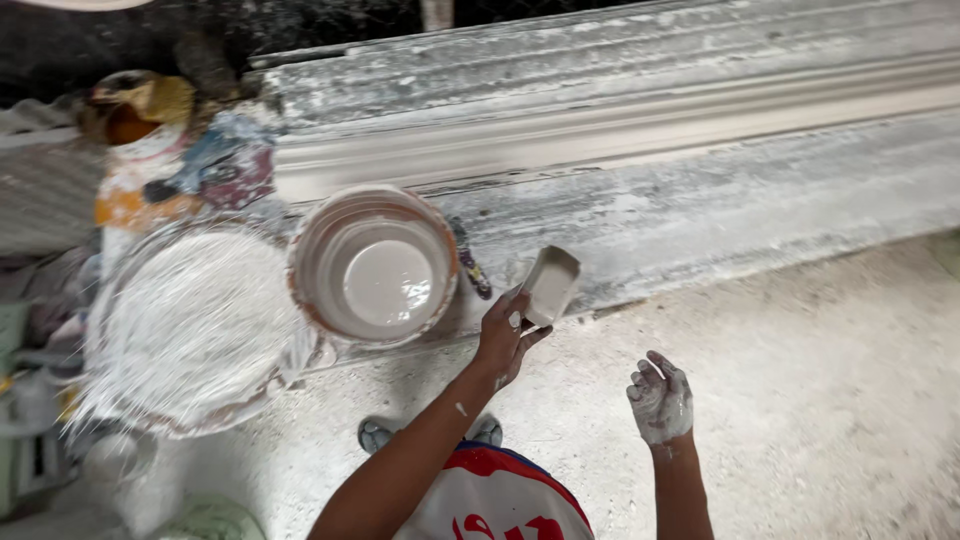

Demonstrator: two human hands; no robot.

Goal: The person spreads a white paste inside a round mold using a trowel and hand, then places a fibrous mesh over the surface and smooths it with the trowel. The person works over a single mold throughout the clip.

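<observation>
While seen from above, long white plaster moulding (640, 120) on dusty bench (720, 210), running from upper left to right edge, ridged profile along its length. Grey floor (820, 380) below, powder-strewn. At left, big basin (190, 330) heaped with white fibrous stuff, blurred. Just right of it, touching rims, bucket (373, 265) with orange-stained rim, pale grey slurry pooled at bottom. Behind both, clutter of smeared containers (150, 150), details unclear. Dark-handled tool (470, 262) lying on bench just beside bucket's right side.

Left hand (503, 335) raised near bench edge, fingers closed round lower end of small rectangular scoop (550, 285); scoop tilted, open face up, wet grey coating inside, held between bucket and bench front, apart from both. Plaster flecks along forearm.

Right hand (660, 400) lower and to right, over floor, holding nothing: fingers loosely curled and slightly apart, palm side caked white. Well apart from scoop.

Red-and-white shirt (495, 500) at bottom centre; sandalled foot (375, 435) just visible beneath left arm.
</observation>
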